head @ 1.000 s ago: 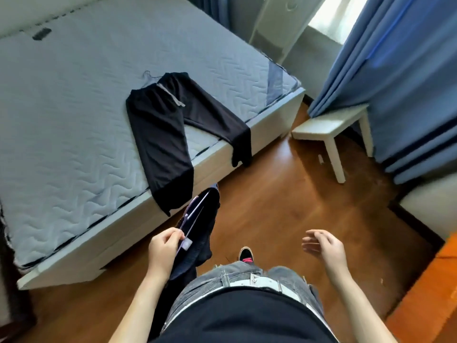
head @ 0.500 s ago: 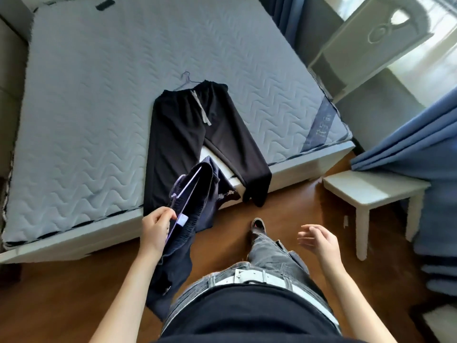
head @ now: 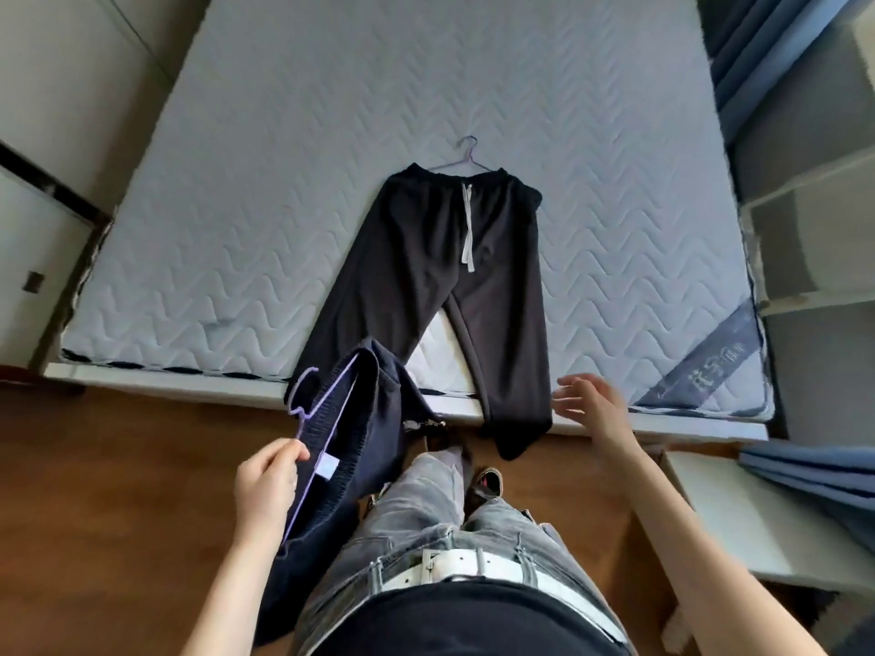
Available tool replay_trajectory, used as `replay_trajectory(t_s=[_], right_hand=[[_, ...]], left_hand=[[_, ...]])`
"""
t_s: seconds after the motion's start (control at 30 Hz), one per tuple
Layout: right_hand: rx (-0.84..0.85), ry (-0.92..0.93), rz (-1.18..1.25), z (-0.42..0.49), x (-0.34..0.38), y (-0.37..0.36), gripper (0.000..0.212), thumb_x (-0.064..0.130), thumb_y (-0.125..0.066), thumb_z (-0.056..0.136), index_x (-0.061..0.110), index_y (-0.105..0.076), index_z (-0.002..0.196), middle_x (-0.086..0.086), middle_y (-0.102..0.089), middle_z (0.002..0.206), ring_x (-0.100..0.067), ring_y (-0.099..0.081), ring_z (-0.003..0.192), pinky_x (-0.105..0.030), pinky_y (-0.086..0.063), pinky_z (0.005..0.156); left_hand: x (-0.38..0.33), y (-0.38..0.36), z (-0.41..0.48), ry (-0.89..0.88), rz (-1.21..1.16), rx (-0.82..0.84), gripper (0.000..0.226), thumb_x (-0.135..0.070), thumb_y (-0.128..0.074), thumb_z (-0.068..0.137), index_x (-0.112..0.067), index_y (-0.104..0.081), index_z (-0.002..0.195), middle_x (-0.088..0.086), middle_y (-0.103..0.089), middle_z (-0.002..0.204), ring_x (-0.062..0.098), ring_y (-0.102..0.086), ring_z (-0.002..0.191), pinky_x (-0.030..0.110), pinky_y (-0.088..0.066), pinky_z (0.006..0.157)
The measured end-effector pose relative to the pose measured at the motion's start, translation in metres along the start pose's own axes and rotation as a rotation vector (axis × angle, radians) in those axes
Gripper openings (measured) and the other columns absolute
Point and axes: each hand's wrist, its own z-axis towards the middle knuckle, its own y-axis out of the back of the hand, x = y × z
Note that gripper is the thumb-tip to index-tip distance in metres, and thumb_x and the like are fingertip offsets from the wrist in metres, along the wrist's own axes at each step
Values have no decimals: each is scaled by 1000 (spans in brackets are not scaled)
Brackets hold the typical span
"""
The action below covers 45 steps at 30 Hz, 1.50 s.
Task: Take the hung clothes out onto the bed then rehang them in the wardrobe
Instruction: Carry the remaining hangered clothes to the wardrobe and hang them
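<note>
Black drawstring trousers [head: 440, 272] lie flat on the grey quilted mattress [head: 236, 220], still on a thin hanger whose hook [head: 468, 151] shows above the waistband; their leg ends droop over the bed's front edge. My left hand [head: 267, 480] grips a purple wire hanger [head: 322, 419] carrying a dark navy garment [head: 360, 442] that hangs down by my left leg, just in front of the bed edge. My right hand [head: 592, 409] is held out over the bed's front edge, fingers apart, holding nothing, just right of the trousers' leg end.
The white bed frame [head: 165, 376] runs across in front of me on a wooden floor [head: 118, 490]. A white low table [head: 738, 513] and blue curtains [head: 814, 480] stand to the right. White cabinet fronts [head: 42, 149] line the left side.
The view has turned to face the bed square on and closer. My left hand has carried the hanger with the navy garment up towards the bed edge; my right hand has reached forward.
</note>
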Motion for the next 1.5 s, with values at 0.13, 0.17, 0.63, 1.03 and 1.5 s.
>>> replay_trajectory(t_s=[0.13,0.17,0.63,1.03,1.5], right_hand=[[39,26,-59,67,38,-38,23,5,-44,92,-4,-65,96,-18,-64,80,-28,-62,68,-27,-53,62],[53,35,-76,83,49,-49,23,5,-44,92,-3,-65,96,-17,-65,79,-27,-63,68,-26,-54,62],[130,60,-77,359,165,-186,21,4,-45,89,3,-66,89,-10,-67,77,-20,-64,62,-28,-58,64],[26,322,-1102,670,181,-248,54,19,-42,95,2,-32,145,-24,-43,144,-39,-41,131,-40,-31,107],[532,486,-1067,476,202,-249,31,25,-44,98,8,-58,76,-1,-55,64,-20,-52,67,-32,-37,64]], left_hand=[[-15,-12,25,125,-132,-69,21,-3,-54,89,-4,-57,68,-12,-27,40,5,-18,33,12,-12,39],[-18,-14,33,152,-160,-81,20,-3,-53,90,-4,-57,70,-12,-26,40,4,-18,33,12,-11,39],[-111,-171,205,387,-575,-142,25,-9,-46,94,-12,-47,69,-12,-21,43,4,-15,33,21,-6,40],[-82,-244,321,577,-678,-207,29,-10,-37,98,-7,-47,71,-10,-21,35,3,-16,22,10,-8,42],[-78,-178,283,517,-537,-312,13,-9,-47,92,-7,-51,80,-6,-19,48,9,-13,34,20,-7,44]])
